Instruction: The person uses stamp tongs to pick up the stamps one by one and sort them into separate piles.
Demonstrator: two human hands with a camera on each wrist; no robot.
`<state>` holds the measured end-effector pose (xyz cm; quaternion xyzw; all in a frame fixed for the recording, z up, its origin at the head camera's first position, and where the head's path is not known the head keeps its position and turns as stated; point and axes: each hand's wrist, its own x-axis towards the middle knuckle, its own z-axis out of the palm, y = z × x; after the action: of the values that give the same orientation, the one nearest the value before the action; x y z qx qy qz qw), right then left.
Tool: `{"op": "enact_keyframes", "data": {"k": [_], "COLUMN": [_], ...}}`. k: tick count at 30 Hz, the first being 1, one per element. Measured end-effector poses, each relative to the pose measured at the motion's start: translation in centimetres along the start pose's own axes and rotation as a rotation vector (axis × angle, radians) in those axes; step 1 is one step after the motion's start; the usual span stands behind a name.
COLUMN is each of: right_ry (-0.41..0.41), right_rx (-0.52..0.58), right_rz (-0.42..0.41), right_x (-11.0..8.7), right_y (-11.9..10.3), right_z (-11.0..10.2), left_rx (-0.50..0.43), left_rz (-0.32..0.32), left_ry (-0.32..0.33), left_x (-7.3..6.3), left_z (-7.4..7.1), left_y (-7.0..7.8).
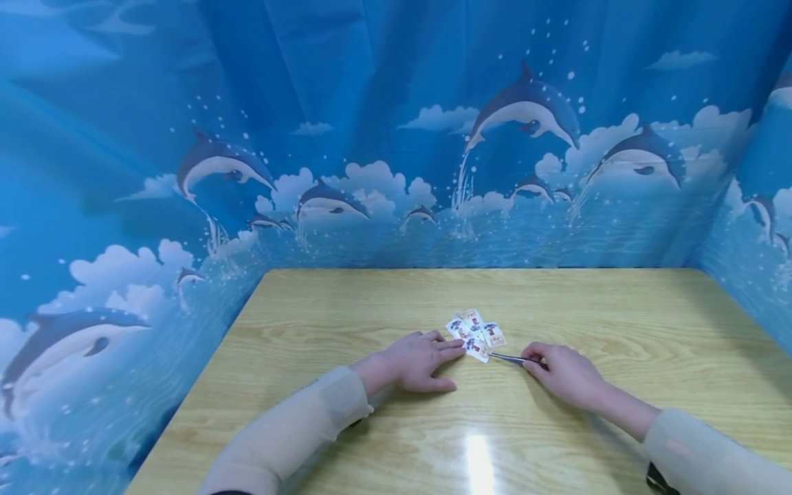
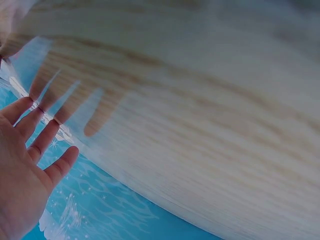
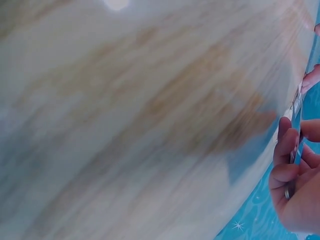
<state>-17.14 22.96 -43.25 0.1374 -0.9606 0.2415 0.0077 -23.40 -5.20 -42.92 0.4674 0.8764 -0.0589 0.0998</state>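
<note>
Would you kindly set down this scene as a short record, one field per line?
Surface: wood-grain table
Work: small printed pieces lying in a cluster on the table
Left hand: fingers extended, fingertips at the left side of the cluster
Right hand: holds tweezers
Tweezers: tip at the near right side of the cluster; whether it grips a piece is too small to tell
Clothing: pale sleeves on both arms
Background: blue backdrop with dolphins and clouds
</note>
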Motion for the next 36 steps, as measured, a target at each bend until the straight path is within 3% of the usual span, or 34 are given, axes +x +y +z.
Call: {"op": "enact_keyframes", "data": {"k": [25,36], "right_ry": [0.062,0.037], "right_rx": [-0.046,-0.039], "right_rz": [-0.024,-0.028], "right_x": [0.3,-0.2], "right_y": [-0.1,0.3], "right_z": [0.2,-2.4], "left_rx": [0.017,-0.009], "left_rz": [-0.004,-0.005], "left_ry": [0.003,0.006], "left_x": [0.0,-0.2], "left_z": [0.1,-0.1], "left_y": [0.0,0.0]}}
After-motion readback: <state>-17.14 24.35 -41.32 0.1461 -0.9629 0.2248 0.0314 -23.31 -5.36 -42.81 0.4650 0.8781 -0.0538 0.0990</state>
